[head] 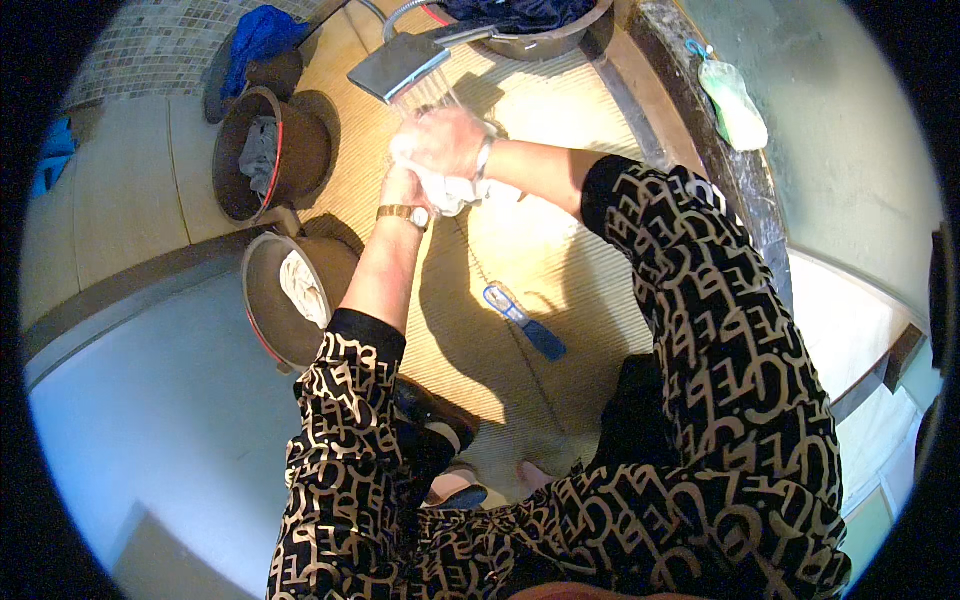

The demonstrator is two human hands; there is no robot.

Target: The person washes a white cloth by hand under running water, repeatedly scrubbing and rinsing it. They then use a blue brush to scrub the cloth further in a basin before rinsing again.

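Water streams from a flat rectangular shower head (399, 66) onto my hands. Between them is a bunched wet white cloth (450, 193), partly hidden by the fingers. My right hand (452, 141), blurred, is closed over the upper part of the cloth and wears a band at the wrist. Just below it, my left hand (405, 184) grips the cloth from the left side, with a gold-coloured watch (405, 215) on that wrist. On the ribbed floor below the hands lies a blue-handled foot file or brush (525, 322).
Two brown buckets stand at left, one with grey cloth (259, 155), the other with white cloth (304, 286). A brown basin (551, 41) holding dark cloth is at the top. A blue plastic bag (262, 41) sits upper left. Green soap in a net pouch (733, 105) hangs at right.
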